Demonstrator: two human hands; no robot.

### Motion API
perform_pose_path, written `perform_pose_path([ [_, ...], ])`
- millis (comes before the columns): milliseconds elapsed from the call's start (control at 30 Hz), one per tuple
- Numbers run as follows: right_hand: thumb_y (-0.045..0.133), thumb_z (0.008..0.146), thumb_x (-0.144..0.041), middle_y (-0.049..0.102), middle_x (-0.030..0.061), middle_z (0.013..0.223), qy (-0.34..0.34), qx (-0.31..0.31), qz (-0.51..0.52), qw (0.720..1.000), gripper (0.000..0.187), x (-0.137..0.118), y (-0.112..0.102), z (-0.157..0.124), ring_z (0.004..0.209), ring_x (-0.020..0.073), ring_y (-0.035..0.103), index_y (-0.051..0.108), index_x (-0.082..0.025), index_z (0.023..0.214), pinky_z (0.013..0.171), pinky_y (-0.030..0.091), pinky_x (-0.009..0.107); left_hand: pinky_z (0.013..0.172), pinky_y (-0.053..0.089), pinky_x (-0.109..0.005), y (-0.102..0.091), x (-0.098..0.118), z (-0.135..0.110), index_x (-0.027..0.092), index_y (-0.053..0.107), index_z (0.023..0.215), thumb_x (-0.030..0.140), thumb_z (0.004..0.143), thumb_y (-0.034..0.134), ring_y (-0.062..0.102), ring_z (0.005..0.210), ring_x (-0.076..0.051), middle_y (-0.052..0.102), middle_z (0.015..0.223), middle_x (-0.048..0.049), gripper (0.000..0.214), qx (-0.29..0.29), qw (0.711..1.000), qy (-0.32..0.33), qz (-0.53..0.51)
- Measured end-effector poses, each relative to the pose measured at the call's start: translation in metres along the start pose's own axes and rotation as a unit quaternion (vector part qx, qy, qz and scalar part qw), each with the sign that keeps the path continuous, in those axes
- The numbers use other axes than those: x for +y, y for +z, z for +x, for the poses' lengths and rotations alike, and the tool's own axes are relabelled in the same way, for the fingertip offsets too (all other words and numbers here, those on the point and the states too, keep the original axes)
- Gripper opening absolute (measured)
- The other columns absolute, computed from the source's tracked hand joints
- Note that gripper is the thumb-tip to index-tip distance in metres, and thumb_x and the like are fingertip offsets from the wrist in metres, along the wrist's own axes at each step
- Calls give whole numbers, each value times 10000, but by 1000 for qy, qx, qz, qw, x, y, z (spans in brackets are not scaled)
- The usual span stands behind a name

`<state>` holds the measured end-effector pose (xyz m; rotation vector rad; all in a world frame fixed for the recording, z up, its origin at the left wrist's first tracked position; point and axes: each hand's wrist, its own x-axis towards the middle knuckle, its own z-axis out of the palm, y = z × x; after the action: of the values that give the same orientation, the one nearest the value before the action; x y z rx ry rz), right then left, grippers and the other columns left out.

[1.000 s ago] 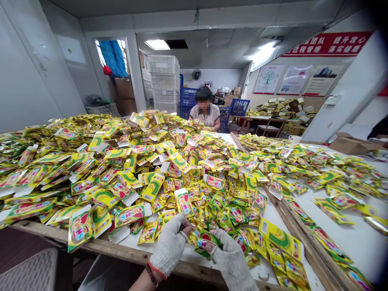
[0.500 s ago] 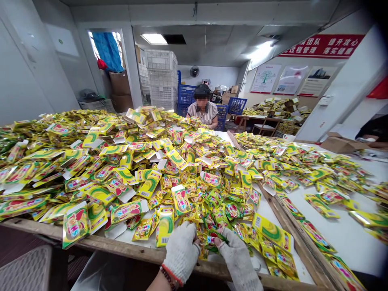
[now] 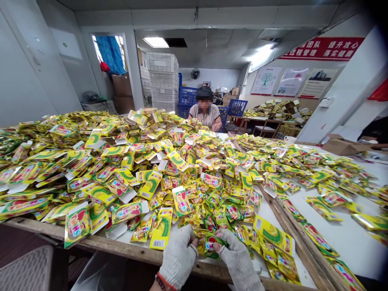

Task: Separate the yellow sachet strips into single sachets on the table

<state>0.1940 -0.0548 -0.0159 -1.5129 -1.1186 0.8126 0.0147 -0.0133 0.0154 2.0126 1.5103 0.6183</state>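
My left hand (image 3: pixel 179 255), in a white knitted glove, is closed with its thumb and fingers at the left end of a small green and yellow sachet (image 3: pixel 209 245). My right hand (image 3: pixel 238 256), also gloved, pinches the sachet's right end. The sachet is stretched between both hands just above the table's front edge. A flat yellow carton (image 3: pixel 161 229) with a barcode lies beside my left hand. Just beyond my fingers spreads a heap of shiny sachets (image 3: pixel 222 216). An upright-printed carton (image 3: pixel 181 201) rests on that heap. Another carton (image 3: pixel 273 234) lies right of my right hand.
Cartons (image 3: pixel 121 188) pile high on the left and middle. A wooden strip (image 3: pixel 291 226) divides the white tabletop, with more cartons to its right. A wooden rail (image 3: pixel 130 249) borders the front. Across the table sits a person (image 3: pixel 206 113); white crates (image 3: pixel 163 76) stack behind.
My hands have shifted slightly down, and more of the sachet shows between them. The barcoded carton beside my left hand has slid left and tilted. The person opposite now shows a raised hand.
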Motion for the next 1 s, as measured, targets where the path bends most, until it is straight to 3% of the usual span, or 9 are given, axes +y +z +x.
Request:
perform_pose_path([
  [100,714,689,-344,698,98,1084,-12,-32,-2,999,266,-5,0,1,1059,269,624,700,-185,902,895,527,335,626,377,-262,-3,-2,-1,203,467,651,245,802,521,505,685,-155,516,670,15,165,-24,991,17,-132],
  [300,644,752,-405,720,47,779,5,-37,-49,998,221,-15,3,-5,732,206,666,666,-198,829,678,555,272,641,451,-253,-3,13,-2,187,510,821,309,686,711,562,757,-162,558,813,-7,271,-39,919,-10,-392],
  [400,673,714,-396,733,73,951,-7,-11,-28,1000,300,-21,4,-7,858,230,685,657,-203,943,751,570,289,697,505,-272,13,15,-4,196,495,909,252,660,736,604,825,-177,567,896,-26,351,-28,884,-24,-467],
  [500,684,677,-406,715,94,1084,13,-48,-17,999,441,-22,5,-6,985,264,674,647,-203,1067,837,568,321,751,524,-307,23,11,-6,199,504,940,259,715,694,628,870,-198,587,963,-55,300,-28,878,-7,-478],
  [567,681,657,-444,724,99,1052,52,-73,-23,996,450,-18,6,-5,964,279,683,670,-200,1035,789,585,325,766,514,-312,15,7,-8,204,532,952,302,768,652,630,878,-206,610,967,-64,241,-5,917,3,-399],
  [667,647,670,-497,738,102,919,110,-55,-4,992,474,-6,9,-5,737,260,705,663,-181,1024,590,594,325,827,472,-348,-16,-3,-8,220,592,940,378,830,590,611,913,-236,628,940,-66,193,73,994,-8,-81],
  [800,667,676,-474,712,40,690,146,-75,32,986,483,-2,8,-4,525,208,639,624,-197,1069,549,579,332,856,458,-442,-57,-19,-1,199,558,1183,404,672,739,568,1033,-345,586,1149,-136,580,83,967,-95,223],
  [900,672,670,-499,734,48,780,143,-64,58,986,528,-6,1,-2,603,224,674,618,-212,1109,615,591,335,885,464,-414,-71,-33,5,174,486,1287,242,697,674,577,1080,-320,570,1236,-162,623,48,958,-125,253],
  [1000,635,708,-513,736,79,999,101,-31,17,994,487,-6,-5,-4,893,282,700,659,-221,1097,754,589,337,935,455,-376,-81,-46,5,188,483,1293,184,815,499,599,1111,-265,624,1218,-143,478,51,969,-129,205],
])
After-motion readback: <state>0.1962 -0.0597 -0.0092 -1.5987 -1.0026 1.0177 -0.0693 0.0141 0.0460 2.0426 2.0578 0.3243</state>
